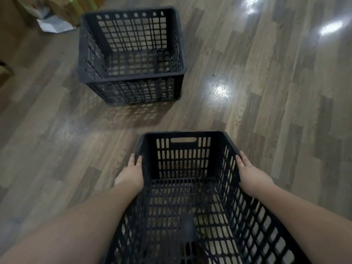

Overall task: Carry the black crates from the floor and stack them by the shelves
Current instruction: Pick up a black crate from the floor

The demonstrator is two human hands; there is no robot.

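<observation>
The left hand [131, 173] is gripping the left rim of the near black crate [190, 197], thumb hooked inside, fingers curling over the outside. The right hand [251, 172] is clasping the right rim the same way. A second black crate [131, 56] is sitting upright ahead on the glossy wood-plank floor [266, 92], well apart, with cardboard boxes [28, 12] lying at far left.

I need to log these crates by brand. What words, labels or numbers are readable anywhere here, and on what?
None readable.
Near crate: no label in view.
Far crate: no label in view.
Boxes at top left: too blurred to tell any print.
</observation>
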